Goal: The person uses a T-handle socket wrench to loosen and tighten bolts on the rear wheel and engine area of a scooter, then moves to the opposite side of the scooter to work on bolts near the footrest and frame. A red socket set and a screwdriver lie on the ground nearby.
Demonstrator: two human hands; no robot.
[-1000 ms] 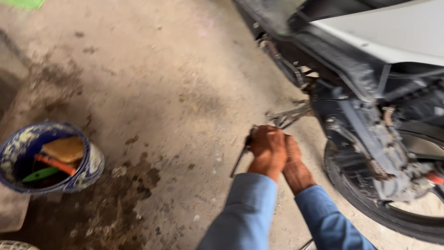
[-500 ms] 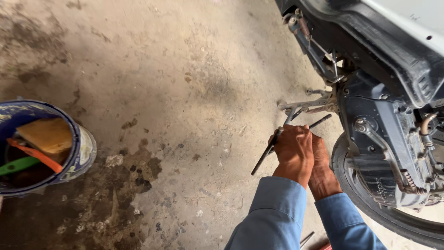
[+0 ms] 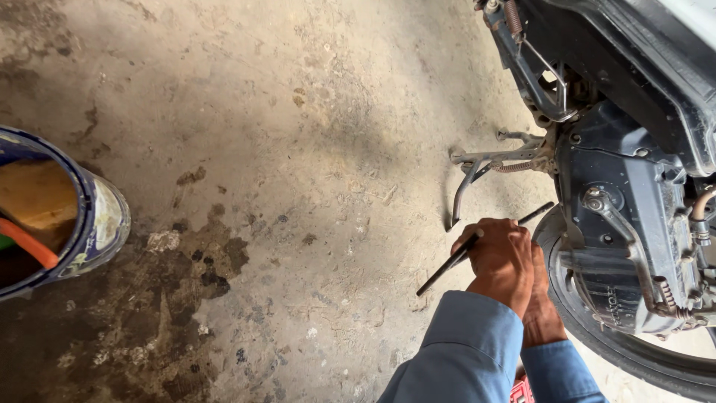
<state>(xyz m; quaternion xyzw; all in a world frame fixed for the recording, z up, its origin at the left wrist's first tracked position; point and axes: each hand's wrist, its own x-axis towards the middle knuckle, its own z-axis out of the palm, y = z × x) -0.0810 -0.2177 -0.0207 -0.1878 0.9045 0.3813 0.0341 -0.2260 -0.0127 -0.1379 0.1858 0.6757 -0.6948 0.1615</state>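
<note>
At lower right of the frame, the left hand is fisted tight around a long thin black metal rod slanting toward the scooter's black rear tyre. The right hand sits beside it, its grip hidden. A blue paint-stained bucket stands at left.

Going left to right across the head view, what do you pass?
Blue bucket → dark oil stain → thin black rod → left hand → right hand → rear tyre → scooter engine casing.
</note>
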